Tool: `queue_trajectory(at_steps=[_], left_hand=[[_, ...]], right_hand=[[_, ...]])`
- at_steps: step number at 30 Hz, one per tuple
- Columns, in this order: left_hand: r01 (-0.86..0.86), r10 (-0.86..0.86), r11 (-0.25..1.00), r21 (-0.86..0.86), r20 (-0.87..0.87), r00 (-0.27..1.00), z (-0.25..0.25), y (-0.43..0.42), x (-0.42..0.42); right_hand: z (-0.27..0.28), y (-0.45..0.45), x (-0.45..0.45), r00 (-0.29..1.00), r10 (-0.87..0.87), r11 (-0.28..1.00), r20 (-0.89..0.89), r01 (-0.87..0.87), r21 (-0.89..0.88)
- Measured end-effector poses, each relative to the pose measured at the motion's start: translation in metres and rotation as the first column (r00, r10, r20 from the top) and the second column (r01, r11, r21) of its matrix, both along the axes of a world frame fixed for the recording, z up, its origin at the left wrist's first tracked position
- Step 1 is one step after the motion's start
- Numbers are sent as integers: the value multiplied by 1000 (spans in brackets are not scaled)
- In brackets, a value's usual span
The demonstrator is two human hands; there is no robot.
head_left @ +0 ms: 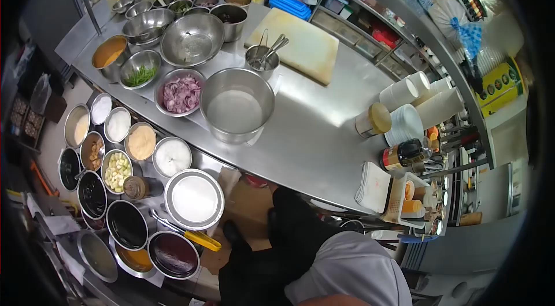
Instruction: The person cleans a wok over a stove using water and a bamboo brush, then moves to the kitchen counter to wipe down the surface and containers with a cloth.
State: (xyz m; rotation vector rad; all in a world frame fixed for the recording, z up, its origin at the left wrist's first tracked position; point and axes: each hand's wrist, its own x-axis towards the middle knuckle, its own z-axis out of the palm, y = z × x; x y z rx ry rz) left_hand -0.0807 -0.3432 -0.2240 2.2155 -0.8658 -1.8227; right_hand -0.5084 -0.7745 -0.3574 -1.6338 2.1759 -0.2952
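Neither of my hands shows; a bit of bare skin point(335, 300), perhaps a forearm, is cut off at the bottom edge beside my grey sleeve or shirt point(352, 268). On the steel counter point(315, 141) in front of me stands a large steel pot point(237, 106). To its left is a bowl of sliced purple onions point(181, 94), with a bowl of chopped green herbs or vegetables point(139, 76) further left. Behind the pot a small steel container point(262, 63) holds several utensils. A pale cutting board point(295, 45) lies beyond it.
Several seasoning pots stand lower left, including white powder point(194, 199), dark sauce point(127, 225) and pale chopped pieces point(117, 172). Yellow-handled tongs point(202, 240) rest there. At right are stacked white containers point(399, 93), a dark-capped jar point(404, 154), folded cloths point(373, 187) and a basket point(399, 205).
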Motion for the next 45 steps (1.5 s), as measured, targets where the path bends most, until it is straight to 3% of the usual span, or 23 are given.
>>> queue_trajectory(at_steps=[1,2,4,5,7,12,14,16,17,18,19,21,25,29,33,35,37,39,41,43,45], left_hand=[[215,-186,942,-259,132,974,-7,-1,-1],[431,-320,777,-459,302,898,-16,-3,-7],[269,-217,955,-122,329,919,-101,37,22],[327,-305,944,-39,270,913,-78,18,20],[168,-129,974,-155,235,963,-76,14,10],[152,-137,987,-49,230,964,-69,-5,-3],[350,-309,935,-62,345,886,-56,-19,-17],[281,-262,959,-37,264,928,-53,-32,-30],[227,-226,974,17,205,952,-72,-29,-30],[359,-314,925,-124,281,907,-75,-36,-36],[380,-334,915,-137,274,902,-63,-55,-51],[361,-317,922,-138,267,910,-42,-93,-83],[389,-333,895,-218,253,908,-50,-138,-128],[411,-382,873,-264,155,911,-72,-170,-155],[456,-422,815,-356,175,890,-66,-201,-198],[308,-322,819,-485,57,945,-48,-219,-228],[356,-333,658,-664,167,928,-31,-242,-255],[354,-312,635,-687,191,931,-12,-268,-276],[315,-288,710,-630,148,946,-7,-292,-288],[291,-238,751,-593,169,957,-40,-310,-287],[276,-209,784,-556,182,961,-95,-328,-284]], right_hand=[[-3,-8,-3,1000,5,1000,-9,-5,-4],[-6,-15,-6,1000,13,1000,-17,-13,-13],[-14,-23,-11,999,31,999,-37,-31,-11],[-19,-26,-14,998,38,999,-42,-38,3],[-24,-32,-20,998,51,998,-45,-49,29],[-32,-11,-36,971,172,985,-166,-170,21],[-30,19,-39,877,252,954,-410,-297,-49],[-10,58,-38,901,268,940,-342,-322,-111],[27,71,-35,970,157,987,183,-152,-43],[28,89,-33,957,244,956,159,-209,-207],[55,102,-34,908,341,924,244,-275,-267],[86,133,-34,853,359,932,380,-300,-205],[221,150,-55,806,433,901,404,-400,-167],[309,138,-88,820,456,886,346,-380,-267],[337,95,-122,903,370,892,219,-279,-356],[331,67,-138,921,355,880,162,-270,-391],[328,45,-149,924,361,871,130,-284,-400],[328,27,-152,946,286,904,153,-214,-369],[333,20,-152,936,304,907,177,-227,-354],[338,11,-153,933,308,911,187,-231,-342],[341,10,-156,911,412,835,20,-369,-408]])
